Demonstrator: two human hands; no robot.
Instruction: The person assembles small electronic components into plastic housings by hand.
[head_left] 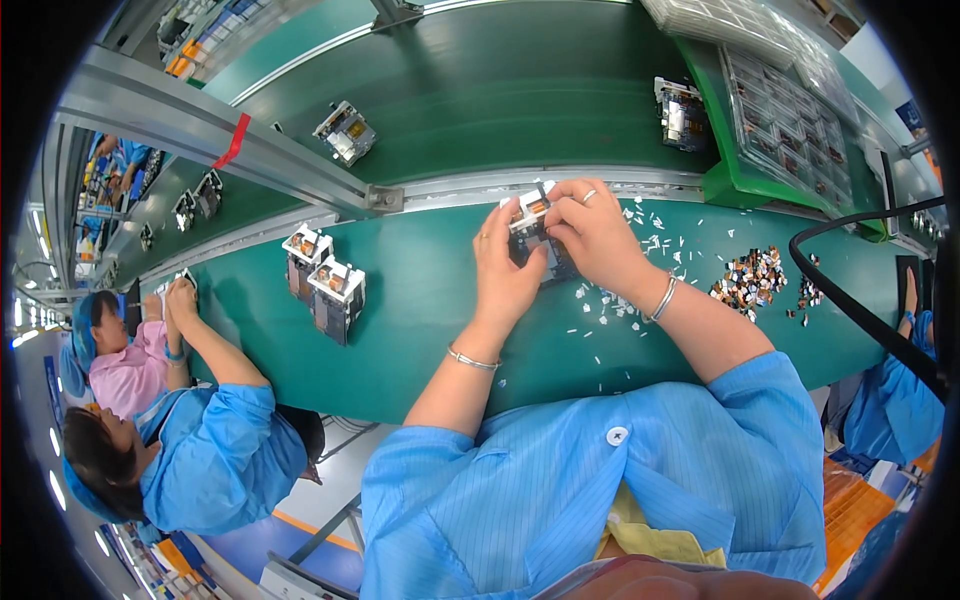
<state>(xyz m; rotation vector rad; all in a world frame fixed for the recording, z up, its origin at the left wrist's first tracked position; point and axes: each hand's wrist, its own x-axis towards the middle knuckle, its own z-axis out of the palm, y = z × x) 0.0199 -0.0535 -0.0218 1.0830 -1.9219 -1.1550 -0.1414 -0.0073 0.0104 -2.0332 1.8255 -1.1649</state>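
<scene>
Between my hands, over the green work surface, is a boxy electromechanical unit with a dark body, a white frame and copper-coloured parts at its top. My left hand grips its left side, thumb across the front. The fingers of my right hand are bent and pressed together at its upper right; whatever they pinch, if anything, is hidden. To the left, two similar units stand side by side. Small white scraps lie scattered near my right hand. Farther right is a pile of small copper, black and white parts.
Beyond a metal rail, a green belt carries more units. Clear compartment trays sit on a green stand at right. A black cable arcs nearby. A metal post crosses at left, where co-workers sit.
</scene>
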